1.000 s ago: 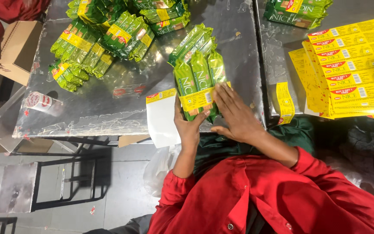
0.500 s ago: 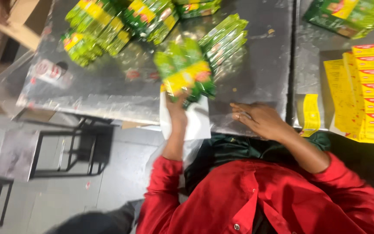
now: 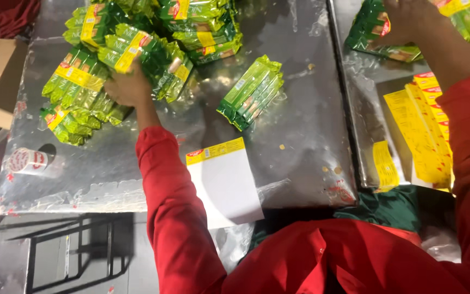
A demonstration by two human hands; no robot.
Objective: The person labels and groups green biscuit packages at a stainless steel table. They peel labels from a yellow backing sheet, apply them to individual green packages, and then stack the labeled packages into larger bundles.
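Green packets [image 3: 131, 51] are gripped in the closed left hand [image 3: 127, 87] over the heap at the counter [image 3: 300, 136] far edge. Another packet [image 3: 379, 41] seems pinned under the right hand [image 3: 403, 22], its grip partly out of frame.

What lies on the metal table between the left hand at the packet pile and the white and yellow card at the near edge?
In the head view, only bare, shiny table lies between the left hand and the card; the red sleeve crosses above it.
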